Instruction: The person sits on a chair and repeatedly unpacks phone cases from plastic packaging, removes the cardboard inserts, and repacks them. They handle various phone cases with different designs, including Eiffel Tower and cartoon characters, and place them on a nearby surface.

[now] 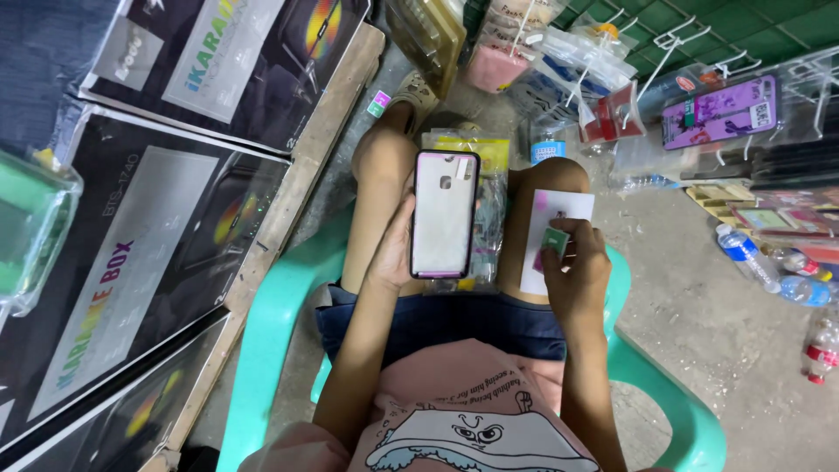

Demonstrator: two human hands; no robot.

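Hands: left hand [395, 253] grips a phone case [445, 213] by its left edge, pale inner face up, dark rim, tilted upright over the lap. Right hand [572, 271] pinches a small green packet [554, 240] between thumb and fingertips, resting on the right thigh.

White card [553, 229]: lies on the right knee, under the green packet and partly covered by the right hand.

Clear plastic sleeve [492, 214]: lies between the knees, behind the phone case, yellow label at its top.

Chair [271, 332]: mint-green plastic, armrests showing on both sides of the seated person.

Boxes [149, 253]: large dark cartons with coloured print, stacked to the left beside the chair.

Bottles [769, 262]: clear plastic, lying on the concrete floor to the right, well apart from the hands.

Rack [699, 35]: green wire grid, far right, hung with packaged accessories; a purple packet [718, 111] hangs among them.
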